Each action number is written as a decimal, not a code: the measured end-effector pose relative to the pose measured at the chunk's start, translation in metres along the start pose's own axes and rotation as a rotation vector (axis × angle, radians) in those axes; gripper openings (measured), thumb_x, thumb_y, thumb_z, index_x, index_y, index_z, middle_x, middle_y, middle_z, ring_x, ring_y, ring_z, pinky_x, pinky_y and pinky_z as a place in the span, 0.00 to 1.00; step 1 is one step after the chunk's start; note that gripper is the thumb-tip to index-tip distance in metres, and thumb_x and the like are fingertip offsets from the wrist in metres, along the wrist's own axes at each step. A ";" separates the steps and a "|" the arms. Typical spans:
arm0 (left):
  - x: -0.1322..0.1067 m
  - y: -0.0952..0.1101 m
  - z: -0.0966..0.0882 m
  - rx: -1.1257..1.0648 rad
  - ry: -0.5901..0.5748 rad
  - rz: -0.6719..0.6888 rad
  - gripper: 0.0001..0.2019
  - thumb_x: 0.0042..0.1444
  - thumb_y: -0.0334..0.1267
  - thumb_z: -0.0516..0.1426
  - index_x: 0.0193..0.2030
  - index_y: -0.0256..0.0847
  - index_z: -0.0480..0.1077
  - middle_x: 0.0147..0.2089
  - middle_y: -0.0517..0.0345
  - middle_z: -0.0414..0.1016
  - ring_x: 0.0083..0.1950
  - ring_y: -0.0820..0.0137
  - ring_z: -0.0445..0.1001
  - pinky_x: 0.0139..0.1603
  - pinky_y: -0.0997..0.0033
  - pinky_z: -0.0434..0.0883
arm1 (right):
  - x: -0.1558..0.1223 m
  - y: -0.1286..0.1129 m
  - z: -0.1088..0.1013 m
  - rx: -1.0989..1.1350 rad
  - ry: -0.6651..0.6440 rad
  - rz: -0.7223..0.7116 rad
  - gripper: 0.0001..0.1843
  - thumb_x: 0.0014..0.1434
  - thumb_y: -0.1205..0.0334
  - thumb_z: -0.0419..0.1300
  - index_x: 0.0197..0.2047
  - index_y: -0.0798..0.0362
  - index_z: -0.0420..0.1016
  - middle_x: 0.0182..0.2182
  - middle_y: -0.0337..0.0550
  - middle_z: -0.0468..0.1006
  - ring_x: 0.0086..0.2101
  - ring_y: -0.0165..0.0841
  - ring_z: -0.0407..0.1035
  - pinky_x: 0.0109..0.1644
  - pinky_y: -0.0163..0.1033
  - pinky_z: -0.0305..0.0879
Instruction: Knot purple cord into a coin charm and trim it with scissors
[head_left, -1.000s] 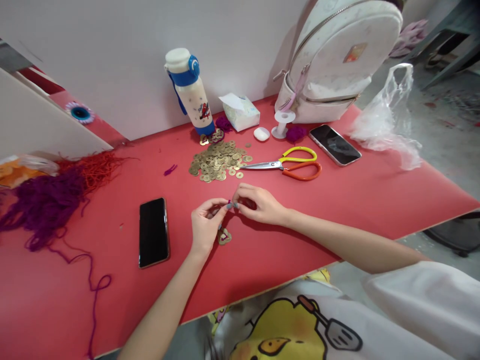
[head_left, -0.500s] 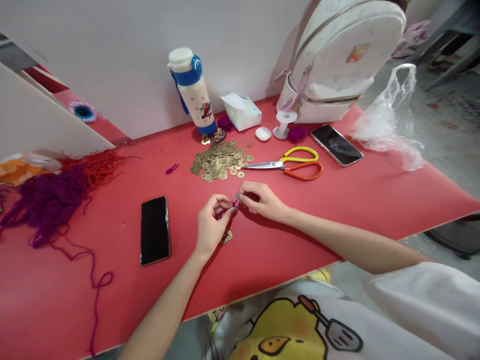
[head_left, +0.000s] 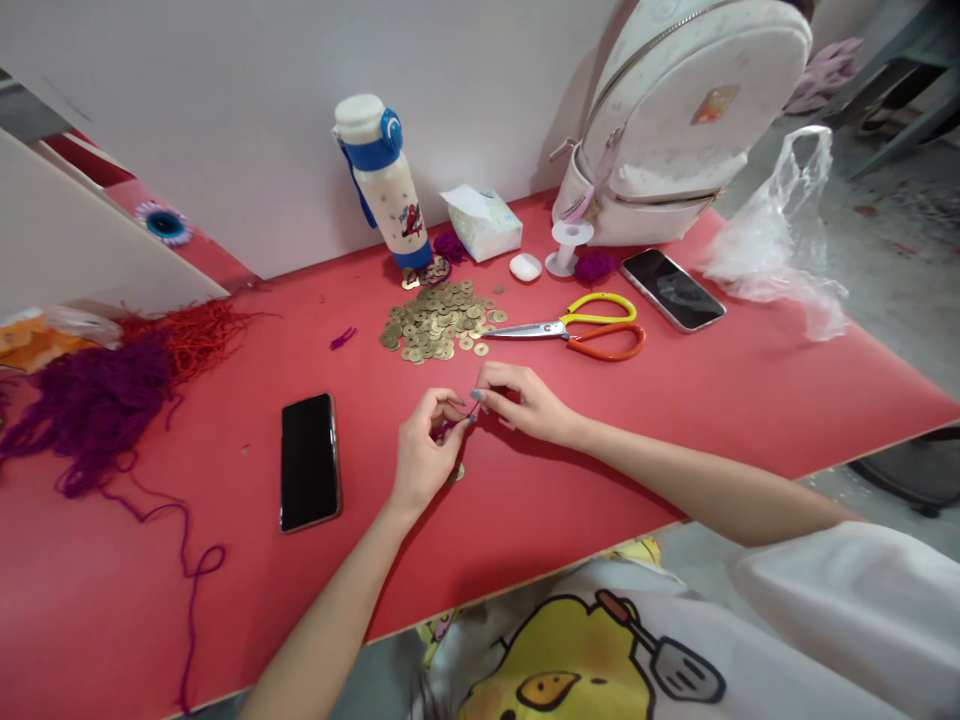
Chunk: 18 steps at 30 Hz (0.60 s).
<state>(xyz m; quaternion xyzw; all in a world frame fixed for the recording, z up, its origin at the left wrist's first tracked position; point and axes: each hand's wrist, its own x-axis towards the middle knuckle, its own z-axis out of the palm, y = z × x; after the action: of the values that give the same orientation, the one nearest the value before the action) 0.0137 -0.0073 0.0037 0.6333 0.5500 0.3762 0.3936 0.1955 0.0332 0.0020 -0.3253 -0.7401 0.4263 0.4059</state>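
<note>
My left hand and my right hand meet over the red table, both pinching a short purple thread between their fingertips. A few brass coins tied on the thread lie under my left hand, mostly hidden. A pile of brass coins lies just beyond the hands. Yellow and orange scissors rest to the right of the pile.
A black phone lies left of my hands, a second phone at the right. Purple yarn and orange yarn heap at the left. A bottle, tissue pack, spool, backpack and plastic bag stand behind.
My left hand has shifted slightly right and covered most of the tied coins; the purple thread now shows stretched between the fingertips of both hands.
</note>
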 end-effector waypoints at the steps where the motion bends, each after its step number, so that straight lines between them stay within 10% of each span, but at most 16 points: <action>1: 0.000 0.001 -0.001 0.008 0.000 0.004 0.08 0.56 0.34 0.60 0.41 0.43 0.67 0.29 0.64 0.75 0.29 0.73 0.74 0.29 0.77 0.65 | 0.000 -0.001 -0.001 0.028 0.006 -0.006 0.16 0.68 0.59 0.53 0.28 0.54 0.66 0.26 0.37 0.65 0.28 0.28 0.60 0.35 0.33 0.57; 11: 0.001 0.000 -0.001 -0.127 0.005 -0.092 0.05 0.56 0.38 0.60 0.35 0.40 0.76 0.30 0.57 0.79 0.30 0.69 0.76 0.29 0.73 0.71 | -0.003 -0.002 0.002 0.207 0.033 0.142 0.21 0.70 0.49 0.48 0.32 0.54 0.67 0.27 0.37 0.70 0.26 0.27 0.63 0.33 0.33 0.60; 18: 0.006 -0.001 -0.006 -0.146 0.138 -0.039 0.08 0.57 0.41 0.61 0.32 0.40 0.76 0.34 0.56 0.76 0.35 0.70 0.75 0.36 0.74 0.72 | -0.006 -0.001 0.006 -0.198 -0.134 0.137 0.12 0.65 0.53 0.59 0.38 0.53 0.74 0.33 0.40 0.77 0.31 0.29 0.68 0.34 0.33 0.57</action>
<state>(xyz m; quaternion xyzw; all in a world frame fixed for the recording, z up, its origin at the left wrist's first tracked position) 0.0082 -0.0011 0.0058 0.5647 0.5593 0.4500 0.4072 0.1923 0.0260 -0.0011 -0.3844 -0.7799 0.3987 0.2915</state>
